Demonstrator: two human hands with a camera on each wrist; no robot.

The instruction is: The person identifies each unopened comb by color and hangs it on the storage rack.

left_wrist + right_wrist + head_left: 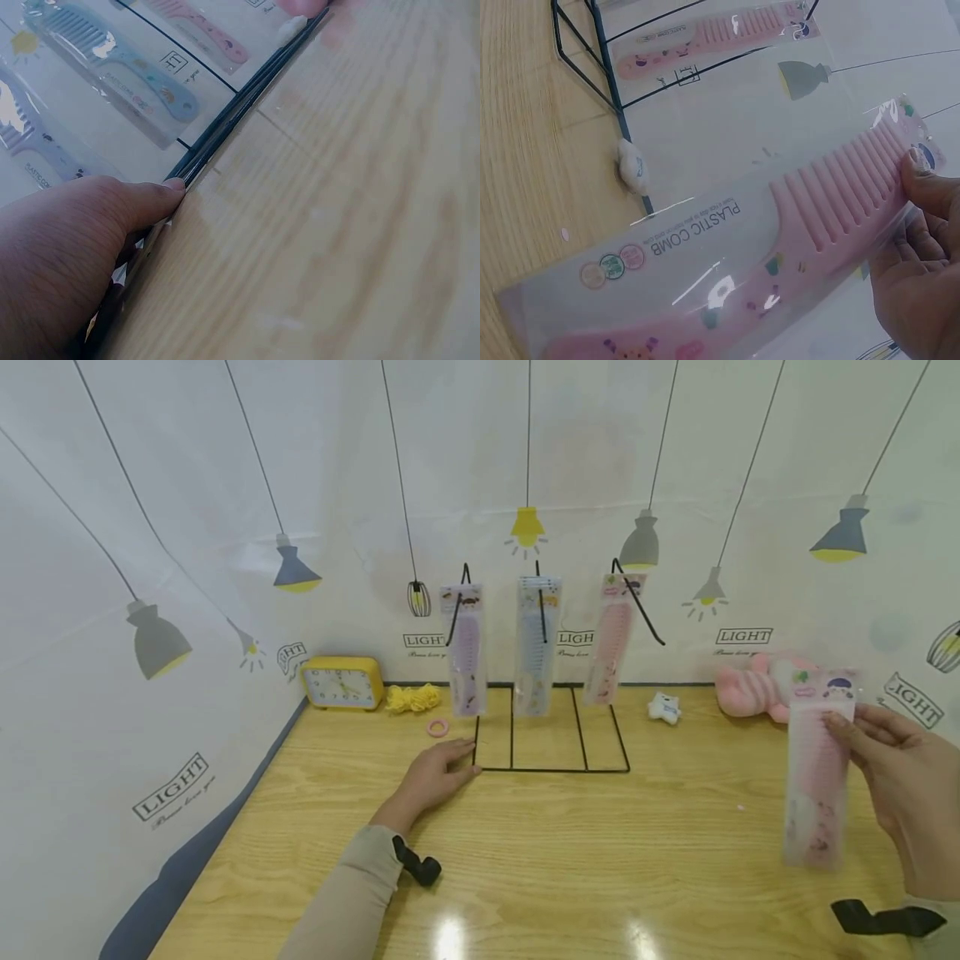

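Observation:
My left hand (432,775) rests on the table at the left end of a black wire rack (551,770). Its thumb and fingertips touch the base wire there; the thumb lies nearly straight along it in the left wrist view. From the rack's hooks hang packaged combs: a purple comb (467,647), a blue comb (537,647) and a pink comb (611,643). Off to the right, my right hand (911,768) pinches another packaged pink comb (840,202) near its printed top. That package hangs apart from the rack, above the table.
Behind the rack at left stand a yellow clock (342,683), a yellow yarn bundle (414,697) and a pink ring (437,727). A small white star-shaped toy (664,707) and a pink plush toy (750,685) lie at right. A lamp-printed backdrop (585,460) borders the wooden table (570,852).

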